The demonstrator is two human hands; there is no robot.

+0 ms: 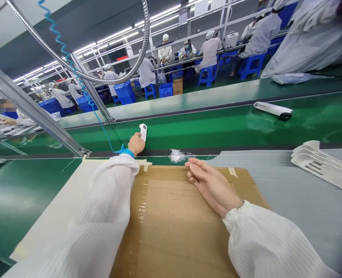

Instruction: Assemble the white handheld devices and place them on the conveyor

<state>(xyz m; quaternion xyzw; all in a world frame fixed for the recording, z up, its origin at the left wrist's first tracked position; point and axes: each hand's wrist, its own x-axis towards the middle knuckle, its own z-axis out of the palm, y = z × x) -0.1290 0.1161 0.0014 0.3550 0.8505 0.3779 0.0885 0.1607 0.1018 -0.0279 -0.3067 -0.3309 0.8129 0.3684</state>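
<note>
My left hand (136, 144) reaches forward over the green conveyor belt (205, 125), its fingers closed round a small white handheld device (143, 132) with a dark window near its top. A blue wrist strap (127, 152) circles that wrist, its cord running upward. Above the cardboard (176, 216) hangs my right hand (210, 181), thumb and index tips together and the other fingers curled in. Whatever those fingertips may hold is too small to make out. Just beyond them lies a little heap of clear plastic pieces (177, 155).
Further right on the belt lies a white device with a black end (273, 111). Stacked white plastic parts (324, 166) lie on a grey sheet (304, 220). A metal post (34, 108) slants at left, and a flexible metal hose (101, 80) loops overhead. Several people work on the far line.
</note>
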